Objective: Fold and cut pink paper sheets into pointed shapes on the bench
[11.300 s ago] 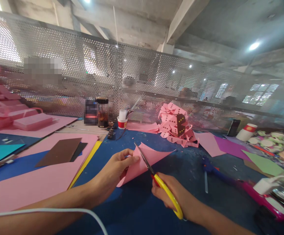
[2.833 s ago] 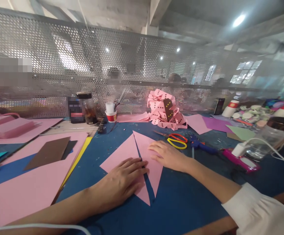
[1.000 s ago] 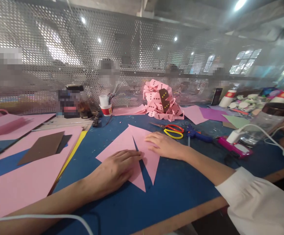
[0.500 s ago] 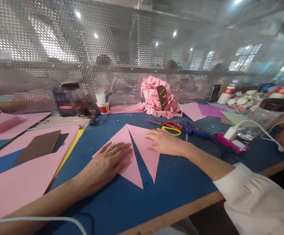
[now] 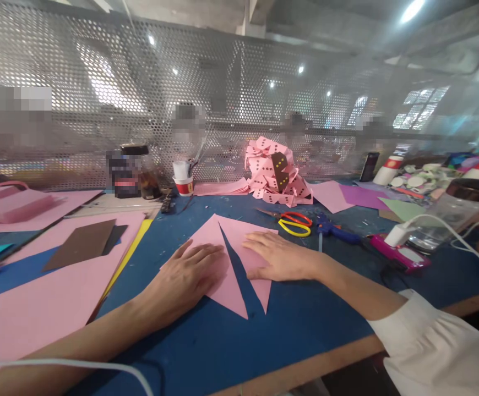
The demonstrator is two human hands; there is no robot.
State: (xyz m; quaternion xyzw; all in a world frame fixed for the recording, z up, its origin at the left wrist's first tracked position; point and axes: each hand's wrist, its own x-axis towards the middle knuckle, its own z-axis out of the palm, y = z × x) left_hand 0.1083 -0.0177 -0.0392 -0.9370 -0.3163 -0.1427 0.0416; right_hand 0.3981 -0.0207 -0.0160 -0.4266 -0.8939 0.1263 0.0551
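Observation:
Two pink triangular paper pieces lie flat on the blue tabletop [image 5: 206, 346], a narrow gap widening between them toward me. On the left pink piece [image 5: 227, 286] rests my left hand [image 5: 192, 272], palm down with fingers stretched out. My right hand [image 5: 278, 256] lies on the right pink piece [image 5: 239, 234], its fingers spread and flat. The two pieces come close together at their far tips. Beyond my right hand are scissors [image 5: 295, 224] with red and yellow handles, and a blue glue gun [image 5: 338, 230].
Large pink sheets [image 5: 58, 300] with a brown piece [image 5: 80, 245] cover the left side. At the back stands a pile of dotted pink paper shapes [image 5: 264, 170], near a paper cup [image 5: 184, 185]. To the right are a magenta device [image 5: 400, 253] with a white cable and a clear jar [image 5: 441, 220].
The camera view has shifted slightly up and left. My right hand has moved a little nearer on the right pink piece, its thumb now spread toward the gap. The left hand stays on its piece.

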